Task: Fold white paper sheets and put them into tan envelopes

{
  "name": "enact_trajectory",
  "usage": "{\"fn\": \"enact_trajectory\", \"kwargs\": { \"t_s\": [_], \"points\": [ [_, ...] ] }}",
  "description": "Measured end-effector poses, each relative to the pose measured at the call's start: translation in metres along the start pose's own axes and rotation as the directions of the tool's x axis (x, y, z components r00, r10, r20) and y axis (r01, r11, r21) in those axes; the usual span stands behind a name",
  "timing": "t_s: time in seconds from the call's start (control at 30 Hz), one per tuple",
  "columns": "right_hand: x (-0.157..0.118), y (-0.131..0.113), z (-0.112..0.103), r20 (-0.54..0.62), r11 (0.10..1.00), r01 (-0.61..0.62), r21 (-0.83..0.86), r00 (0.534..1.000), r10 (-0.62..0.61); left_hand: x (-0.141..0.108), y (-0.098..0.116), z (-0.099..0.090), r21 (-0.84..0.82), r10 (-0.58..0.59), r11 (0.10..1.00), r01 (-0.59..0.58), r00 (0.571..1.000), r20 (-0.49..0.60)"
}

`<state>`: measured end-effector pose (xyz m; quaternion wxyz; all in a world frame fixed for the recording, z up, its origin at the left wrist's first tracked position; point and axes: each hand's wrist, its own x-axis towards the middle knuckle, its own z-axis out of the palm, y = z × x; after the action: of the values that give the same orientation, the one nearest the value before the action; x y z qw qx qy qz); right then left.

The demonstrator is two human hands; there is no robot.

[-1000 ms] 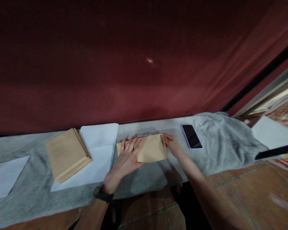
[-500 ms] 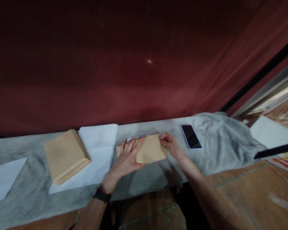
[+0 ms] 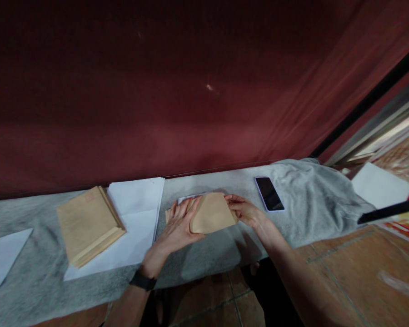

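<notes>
A brown paper envelope (image 3: 213, 213) lies in front of me, its surface bowed upward, over more brown paper and a bit of white paper at its far edge. My left hand (image 3: 180, 227) rests across its left part, fingers spread flat on top and thumb along the near edge. At the right end, my right hand (image 3: 243, 210) pinches the envelope's edge between thumb and fingers; the fingertips are partly hidden. To the left, a stack of brown envelopes (image 3: 88, 225) sits on white paper sheets (image 3: 139, 218).
A grey cloth (image 3: 211, 263) covers the long narrow surface under everything. Right of my hands lies a phone (image 3: 270, 194). Another white sheet (image 3: 5, 259) is at the far left. A dark red panel (image 3: 191, 113) rises behind; tiled floor (image 3: 347, 272) shows below.
My right hand's fingers have shifted along the envelope's right edge and lie straighter against it. The left hand stays on top. The whole view has slid slightly.
</notes>
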<state>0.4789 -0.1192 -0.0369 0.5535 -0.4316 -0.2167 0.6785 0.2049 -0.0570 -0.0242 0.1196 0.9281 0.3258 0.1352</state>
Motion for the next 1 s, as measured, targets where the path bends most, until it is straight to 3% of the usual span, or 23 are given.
{"fn": "enact_trajectory", "kwargs": {
  "t_s": [0.17, 0.4, 0.5, 0.6, 0.67, 0.73, 0.77, 0.83, 0.9, 1.0],
  "points": [
    [0.000, -0.001, -0.003, 0.088, 0.933, 0.152, -0.326, 0.988, -0.131, 0.000, 0.002, 0.000, 0.023, 0.023, 0.999, -0.023, 0.999, 0.027],
    [0.004, 0.001, -0.017, 0.140, 0.758, 0.203, -0.620, 0.979, -0.147, 0.001, 0.009, 0.006, 0.043, 0.035, 0.998, -0.038, 0.997, 0.069],
    [0.006, 0.002, -0.022, 0.142, 0.554, 0.245, -0.796, 0.964, -0.224, 0.002, 0.013, 0.009, 0.040, 0.033, 0.999, -0.036, 0.997, 0.071],
    [0.005, -0.003, -0.021, 0.188, 0.220, 0.293, -0.930, 0.898, -0.398, 0.002, 0.014, 0.013, 0.040, 0.027, 0.999, -0.029, 0.997, 0.070],
    [0.002, -0.007, -0.018, 0.235, 0.043, 0.287, -0.957, 0.853, -0.465, 0.002, 0.015, 0.014, 0.054, 0.019, 0.998, -0.023, 0.997, 0.074],
    [-0.002, -0.011, -0.015, 0.258, -0.029, 0.276, -0.961, 0.853, -0.454, 0.002, 0.015, 0.014, 0.067, 0.009, 0.998, -0.015, 0.997, 0.079],
    [-0.004, -0.012, -0.014, 0.253, -0.015, 0.273, -0.962, 0.866, -0.432, 0.002, 0.015, 0.014, 0.073, 0.005, 0.997, -0.011, 0.997, 0.080],
    [-0.006, -0.013, -0.014, 0.213, 0.103, 0.272, -0.957, 0.895, -0.391, 0.001, 0.016, 0.013, 0.083, 0.001, 0.997, -0.007, 0.997, 0.079],
    [-0.007, -0.013, -0.016, 0.149, 0.321, 0.270, -0.908, 0.923, -0.353, 0.001, 0.017, 0.013, 0.090, 0.003, 0.996, -0.010, 0.997, 0.075],
    [-0.009, -0.014, -0.017, 0.089, 0.727, 0.202, -0.656, 0.977, -0.192, 0.001, 0.018, 0.012, 0.092, 0.019, 0.995, -0.026, 0.997, 0.069]
  ]
}}
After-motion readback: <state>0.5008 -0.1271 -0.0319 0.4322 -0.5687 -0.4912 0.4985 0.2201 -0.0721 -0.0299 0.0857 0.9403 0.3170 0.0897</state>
